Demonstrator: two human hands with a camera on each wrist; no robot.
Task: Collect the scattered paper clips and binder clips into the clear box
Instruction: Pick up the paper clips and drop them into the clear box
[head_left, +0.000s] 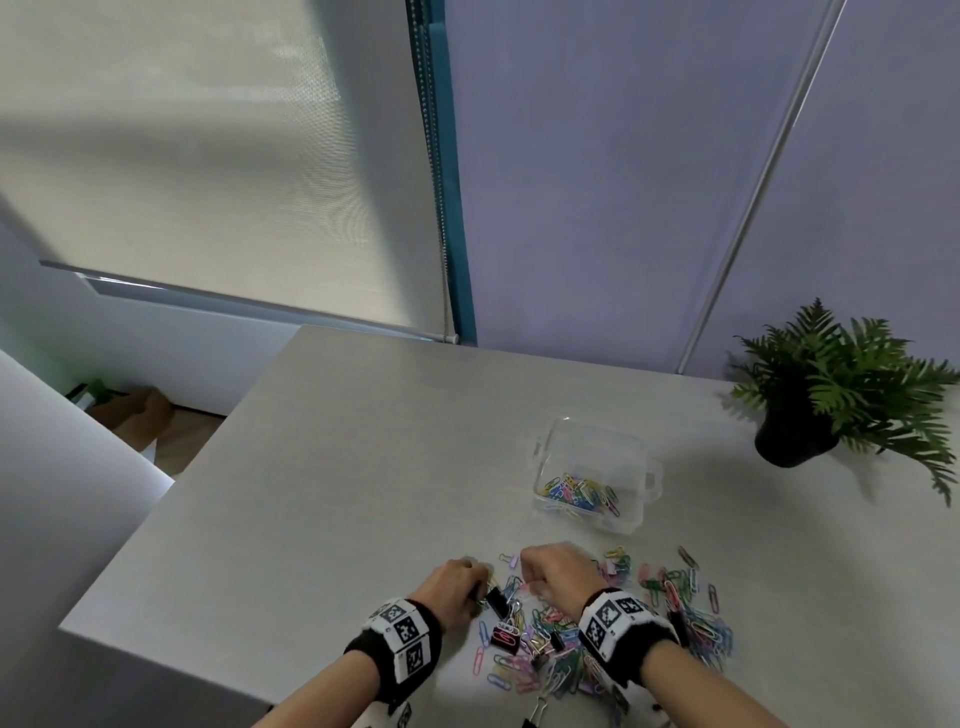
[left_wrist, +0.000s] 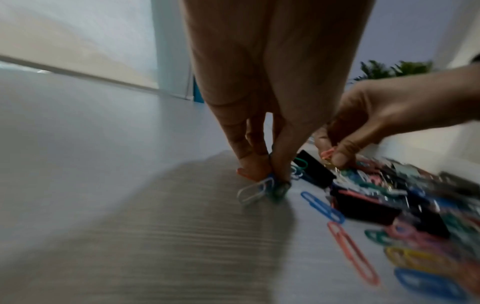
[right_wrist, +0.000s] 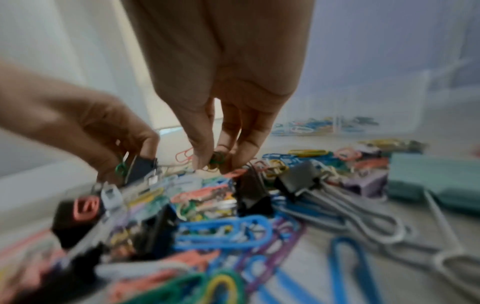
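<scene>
Desk (head_left: 363, 467): wrist views reveal each hand (left_wrist: 259, 123) (right_wrist: 221, 102) pinching paper clips (left_wrist: 255, 190).

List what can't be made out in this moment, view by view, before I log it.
- Head view: fingertips of the left hand and right hand are hidden behind their own knuckles.
- Head view: clips inside the clear box are too small to count.
- Head view: pile of clips is partly covered by the right wristband and cut off by the bottom edge.
- Both wrist views: motion blur smears the pile; exactly which clips each hand pinches is unclear.
</scene>
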